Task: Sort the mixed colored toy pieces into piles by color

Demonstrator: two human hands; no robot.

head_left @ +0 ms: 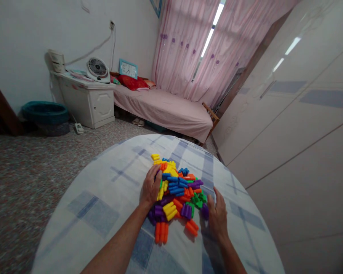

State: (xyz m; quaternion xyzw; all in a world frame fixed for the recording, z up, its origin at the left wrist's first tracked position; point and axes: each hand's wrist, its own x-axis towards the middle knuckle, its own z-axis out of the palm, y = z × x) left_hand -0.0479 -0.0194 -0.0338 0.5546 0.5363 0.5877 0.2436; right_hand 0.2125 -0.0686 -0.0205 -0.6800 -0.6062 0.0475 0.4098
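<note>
A heap of ribbed plastic building blocks in several colours lies on the round table. My left hand (151,185) rests against the heap's left side, fingers bent loosely beside an orange block (164,166) and the yellow blocks (162,190). A bit of purple shows near its thumb; I cannot make out a firm grip. On the other side, my right hand (218,214) is open, thumb and fingers apart, close to a purple block (205,211) and the green blocks (199,199). Blue blocks (177,185) top the middle. Two orange blocks, one upright-looking (161,232) and one tilted (191,227), lie nearest me.
A checked cloth (103,205) covers the round table. Beyond it stand a bed (165,104), a white cabinet (82,102) with a fan (98,69), and a teal bin (45,114). A pale wardrobe (288,125) runs along the right.
</note>
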